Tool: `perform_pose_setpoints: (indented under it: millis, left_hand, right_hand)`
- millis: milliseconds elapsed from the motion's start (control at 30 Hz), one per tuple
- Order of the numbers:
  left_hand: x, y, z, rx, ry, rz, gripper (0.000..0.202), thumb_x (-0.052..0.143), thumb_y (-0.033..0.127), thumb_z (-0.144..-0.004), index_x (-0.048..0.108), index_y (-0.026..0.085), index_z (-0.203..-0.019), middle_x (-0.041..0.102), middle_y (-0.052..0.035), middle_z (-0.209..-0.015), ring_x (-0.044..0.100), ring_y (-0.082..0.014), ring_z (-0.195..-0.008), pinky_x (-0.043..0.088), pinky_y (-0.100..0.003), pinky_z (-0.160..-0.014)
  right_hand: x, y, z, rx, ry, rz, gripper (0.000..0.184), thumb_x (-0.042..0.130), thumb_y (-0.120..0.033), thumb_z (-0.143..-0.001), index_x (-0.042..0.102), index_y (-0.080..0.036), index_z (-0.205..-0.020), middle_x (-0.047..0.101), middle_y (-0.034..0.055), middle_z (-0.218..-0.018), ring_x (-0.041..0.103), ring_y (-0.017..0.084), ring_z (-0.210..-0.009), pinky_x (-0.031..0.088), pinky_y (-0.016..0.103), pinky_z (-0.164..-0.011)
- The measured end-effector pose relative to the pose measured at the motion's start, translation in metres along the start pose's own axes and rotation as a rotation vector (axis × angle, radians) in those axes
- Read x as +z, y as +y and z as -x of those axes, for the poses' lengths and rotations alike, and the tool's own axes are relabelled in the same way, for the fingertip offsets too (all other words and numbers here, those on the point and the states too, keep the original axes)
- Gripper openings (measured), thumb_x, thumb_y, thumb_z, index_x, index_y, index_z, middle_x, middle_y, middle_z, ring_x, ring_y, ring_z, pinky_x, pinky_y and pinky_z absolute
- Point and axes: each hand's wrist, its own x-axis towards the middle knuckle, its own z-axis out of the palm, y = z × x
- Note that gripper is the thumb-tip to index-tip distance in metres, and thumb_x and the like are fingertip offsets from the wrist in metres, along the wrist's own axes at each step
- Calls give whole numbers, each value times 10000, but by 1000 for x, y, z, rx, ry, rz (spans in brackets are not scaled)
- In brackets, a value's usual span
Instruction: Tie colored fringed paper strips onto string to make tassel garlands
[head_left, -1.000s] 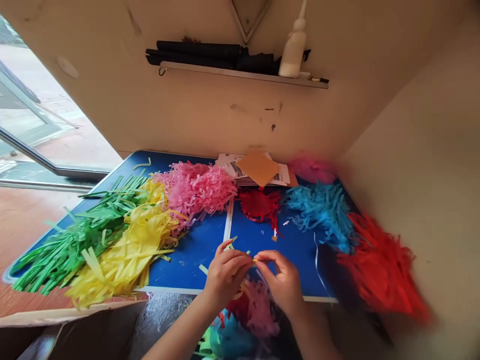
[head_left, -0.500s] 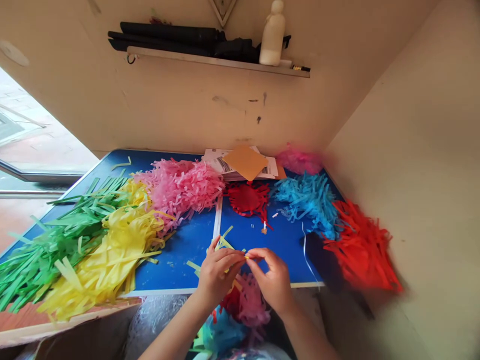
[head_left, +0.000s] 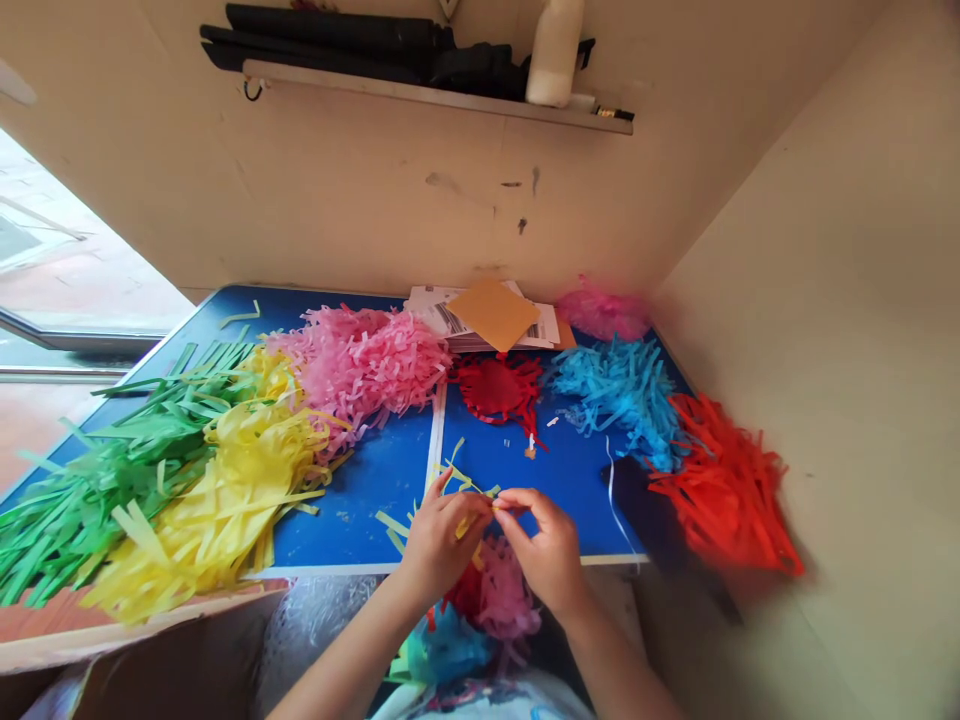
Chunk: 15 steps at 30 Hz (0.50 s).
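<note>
My left hand (head_left: 441,538) and my right hand (head_left: 546,552) meet at the front edge of the blue table (head_left: 375,490). Both pinch a small bundle of yellow paper strips (head_left: 466,490), whose ends fan out above my left fingers. Below my hands, off the table's edge, lies a cluster of fringed paper (head_left: 480,610) in pink, red and blue. A loose yellow strip (head_left: 391,523) rests on the table just left of my left hand.
Piles of cut paper fringe cover the table: green (head_left: 97,480), yellow (head_left: 225,490), pink (head_left: 367,360), red (head_left: 499,390), blue (head_left: 622,390), bright red (head_left: 720,490). Papers with an orange card (head_left: 495,312) lie at the back. A wall shelf holds a white bottle (head_left: 553,50). A cardboard box edge (head_left: 135,620) sits front left.
The view has shifted slightly, with the table sliding up and left. My hands stay joined on the yellow strips, fingers working closer together.
</note>
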Motion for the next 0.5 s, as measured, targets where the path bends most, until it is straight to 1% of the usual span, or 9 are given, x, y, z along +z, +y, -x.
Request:
perform_pose_setpoints:
  millis: [100,167,200,267,300,333,367,433,500]
  left_hand:
    - [3,-2,0,14,-8,6,88,562,225,-896,642,226,-860,748,-8,-822,709,-151,-754,404,-459,-1076]
    - [1,-3,1,17,-31,10,84,574,238,-890,644,227,-846,740,-6,-806,704,-153,-743,458,-423,-1020]
    - [-2,-3,2,4,-42,19,88,582,243,-885,648,228,-828,733,-3,-788,700,-151,-728,497,-383,-967]
    - [-9,-3,4,-46,-53,64,96,598,256,-872,669,235,-810,724,-5,-771,696,-147,-706,554,-279,-811]
    - [-12,-2,4,-74,-46,103,95,607,266,-865,687,239,-821,727,-11,-783,697,-147,-704,559,-235,-726]
    - [-15,-2,3,-96,-40,151,99,617,278,-858,704,241,-827,731,-18,-787,699,-149,-698,553,-207,-661]
    - [-17,0,2,-114,-39,203,107,627,289,-850,719,240,-826,733,-23,-778,699,-152,-684,545,-193,-615]
    - [-16,4,-2,-145,-60,301,125,639,307,-840,742,238,-823,733,-32,-749,695,-158,-658,541,-194,-592]
    - [-11,8,-4,-187,-93,388,159,628,326,-845,756,241,-884,734,-47,-776,695,-168,-688,550,-217,-622]
  right_hand:
    - [2,-2,3,8,18,-10,80,621,-236,-877,679,-247,-930,729,19,-857,683,178,-784,539,287,-770]
    - [-6,4,0,-3,-21,-5,90,619,-255,-884,685,-253,-946,726,21,-877,678,180,-817,530,287,-788]
    - [-14,10,-5,-12,-35,21,104,625,-279,-883,691,-255,-961,723,28,-908,672,186,-852,522,295,-811]
    - [-40,29,-19,7,30,192,153,638,-347,-872,711,-243,-957,707,56,-955,647,213,-915,499,330,-854]
    - [-56,42,-29,48,97,335,186,639,-377,-865,724,-229,-939,696,77,-968,631,232,-937,483,355,-869]
    - [-73,55,-40,122,181,519,214,632,-395,-863,735,-211,-900,687,97,-951,617,251,-937,466,380,-868]
    - [-90,68,-50,221,199,698,230,626,-391,-862,742,-195,-890,681,118,-954,603,272,-954,446,405,-870]
    - [-115,90,-70,383,162,915,201,640,-348,-847,745,-177,-854,676,147,-972,579,303,-995,412,431,-868]
    - [-125,102,-84,438,110,954,154,645,-281,-835,733,-168,-777,680,154,-952,577,305,-1002,398,427,-863]
